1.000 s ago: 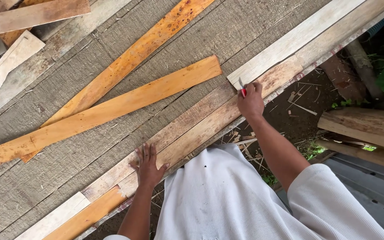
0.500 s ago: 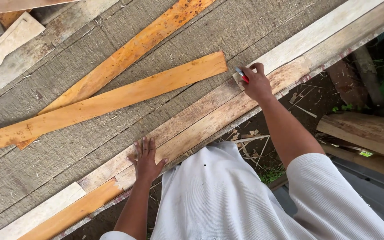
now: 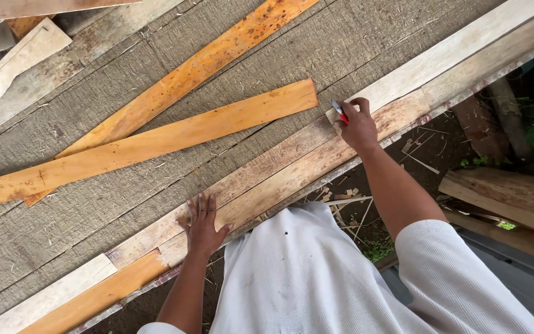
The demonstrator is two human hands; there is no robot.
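Running lower-left to upper-right, plank (image 3: 292,173) underlies left hand (image 3: 204,224).

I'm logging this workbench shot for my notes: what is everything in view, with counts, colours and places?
Orange planks: two, crossing, bench centre-left.
Pale edge boards: two side by side, tan, along bench's near edge.
Short orange board: one, bottom left at the edge.
Pale offcut: one, whitish, top left.
Workbench: one, grey weathered planks.
Red marking tool: one, red and grey, in the right hand.
Timber pieces: brown, on the ground, right.
Wood chips: several, pale, on the ground.
Left hand: flat on the edge boards.
Right hand: closed on the tool.
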